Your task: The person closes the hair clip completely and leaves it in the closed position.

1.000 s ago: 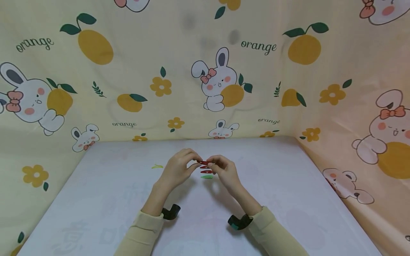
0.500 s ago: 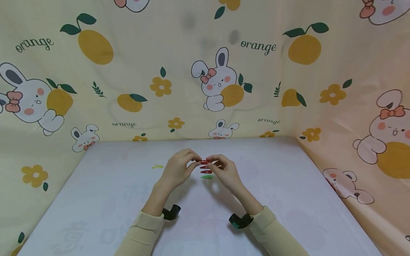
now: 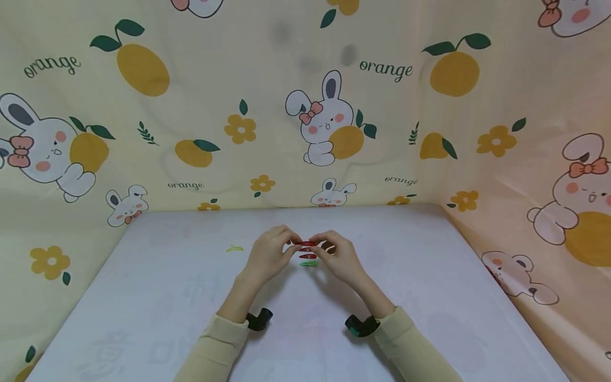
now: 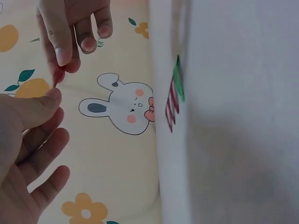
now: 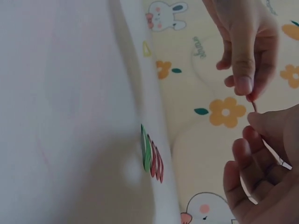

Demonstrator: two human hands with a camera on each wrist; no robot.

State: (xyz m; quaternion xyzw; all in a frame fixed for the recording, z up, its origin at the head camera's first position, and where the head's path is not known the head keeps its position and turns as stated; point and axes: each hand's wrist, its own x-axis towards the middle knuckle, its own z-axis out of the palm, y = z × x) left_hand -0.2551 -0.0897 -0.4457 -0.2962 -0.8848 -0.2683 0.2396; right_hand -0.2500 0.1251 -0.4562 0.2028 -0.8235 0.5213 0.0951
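Both hands hold a red snap hair clip (image 3: pixel 307 243) between them, raised over the far middle of the table. My left hand (image 3: pixel 270 255) pinches one end with thumb and forefinger. On the other end are the thumb and forefinger of my right hand (image 3: pixel 341 258). In the left wrist view the fingertips hide most of the held clip (image 4: pixel 57 77). Beneath the hands, a green hair clip (image 3: pixel 308 263) and red hair clips (image 5: pixel 158 161) lie side by side in a row. Whether the held clip is snapped or sprung cannot be told.
A yellow hair clip (image 3: pixel 234 248) lies on the white table (image 3: pixel 143 297), left of the hands. Behind the table hangs a cloth (image 3: pixel 205 95) printed with rabbits and oranges. Each wrist wears a black camera mount (image 3: pixel 260 319).
My left hand has shifted slightly to the right, and its fingers have moved a little on the clip. The held clip sits slightly lower. The clips on the table have not moved.
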